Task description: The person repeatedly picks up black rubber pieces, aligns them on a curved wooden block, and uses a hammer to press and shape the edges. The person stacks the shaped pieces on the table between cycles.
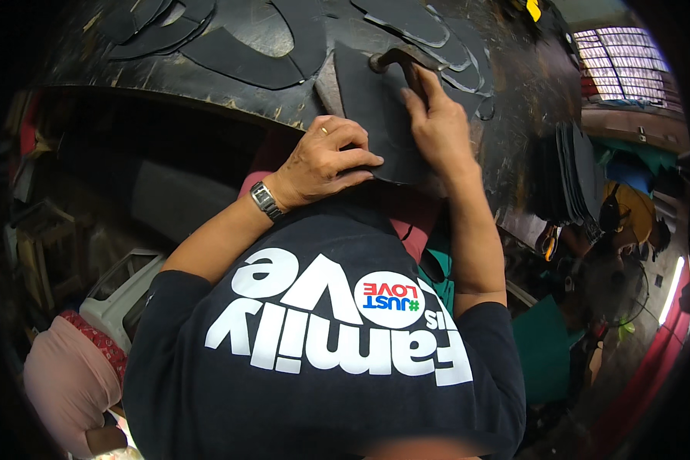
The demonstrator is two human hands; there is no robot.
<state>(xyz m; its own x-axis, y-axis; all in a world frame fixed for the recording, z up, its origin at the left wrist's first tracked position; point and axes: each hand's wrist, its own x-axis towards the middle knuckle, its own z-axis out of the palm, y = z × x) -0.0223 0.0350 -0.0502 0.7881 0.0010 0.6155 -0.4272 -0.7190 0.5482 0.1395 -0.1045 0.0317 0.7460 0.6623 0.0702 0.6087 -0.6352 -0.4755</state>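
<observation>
A dark sheet [378, 115] lies on a table [517, 96] at twelve o'clock; the left hand [323, 159] touches its near edge, pinching or pressing unclear; the right hand [443, 130], one o'clock, grips a hammer [396, 56]. If the sheet slips, a blow could strike fingers.

Curved tool [397, 57]: grip partly hidden | black cutout [307, 42]: cropped at top edge

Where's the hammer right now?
Head view, top, just right of centre: the hammer is in the right hand, its head over the dark sheet.
</observation>
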